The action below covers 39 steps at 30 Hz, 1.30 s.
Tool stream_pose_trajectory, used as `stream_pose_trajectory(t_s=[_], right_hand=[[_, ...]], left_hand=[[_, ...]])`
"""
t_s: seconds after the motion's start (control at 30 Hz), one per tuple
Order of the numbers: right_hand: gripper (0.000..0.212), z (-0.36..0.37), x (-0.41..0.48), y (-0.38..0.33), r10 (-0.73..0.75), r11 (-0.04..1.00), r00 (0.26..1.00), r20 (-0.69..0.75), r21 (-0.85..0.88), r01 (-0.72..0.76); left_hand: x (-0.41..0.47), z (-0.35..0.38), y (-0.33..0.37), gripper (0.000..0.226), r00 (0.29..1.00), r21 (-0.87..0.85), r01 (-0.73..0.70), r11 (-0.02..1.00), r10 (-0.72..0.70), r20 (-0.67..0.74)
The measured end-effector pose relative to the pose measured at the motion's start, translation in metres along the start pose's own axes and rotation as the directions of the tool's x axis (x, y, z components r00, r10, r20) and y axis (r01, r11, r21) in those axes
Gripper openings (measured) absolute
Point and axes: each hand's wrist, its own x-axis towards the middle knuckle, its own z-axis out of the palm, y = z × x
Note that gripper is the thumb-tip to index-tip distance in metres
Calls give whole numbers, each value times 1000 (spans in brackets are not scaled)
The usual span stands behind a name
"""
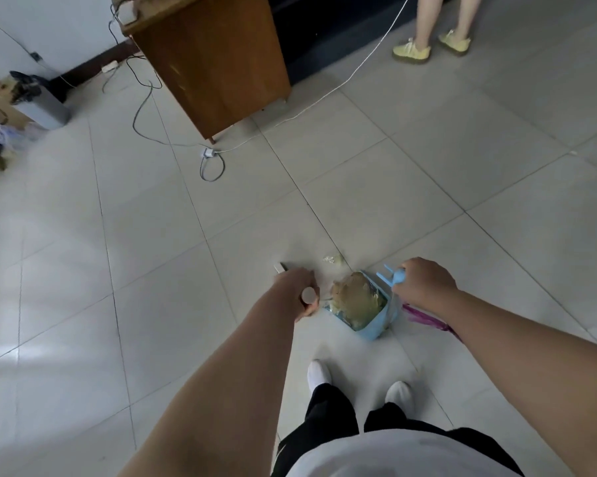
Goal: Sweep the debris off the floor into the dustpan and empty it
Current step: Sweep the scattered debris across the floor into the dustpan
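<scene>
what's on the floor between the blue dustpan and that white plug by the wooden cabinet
In the head view, a small pale scrap of debris lies just beyond the dustpan; from there up to the white plug, only bare tile shows.

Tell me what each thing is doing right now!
Dustpan: on the floor, full of debris.
Left hand: closed around the broom handle.
Right hand: gripping the dustpan handle.
Scrap: loose on the floor, beyond the dustpan.
Charger cable: lying across the tiles.
</scene>
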Motion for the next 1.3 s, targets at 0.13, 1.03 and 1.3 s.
stream_pose_trajectory(t_s=[0.13,1.03,1.3], right_hand=[[15,-3,2,0,-2,1000,1000,0,-17,2],[24,43,3,-56,164,983,985,-57,93,-158],[22,36,1,-58,172,983,983,-57,78,-167]], left_hand=[[2,-27,3,20,993,-139,45,989,-59,-102],[46,-81,34,36,969,910,-231,344,0,246],[-12,-84,35,26,956,931,-291,219,21,294]])
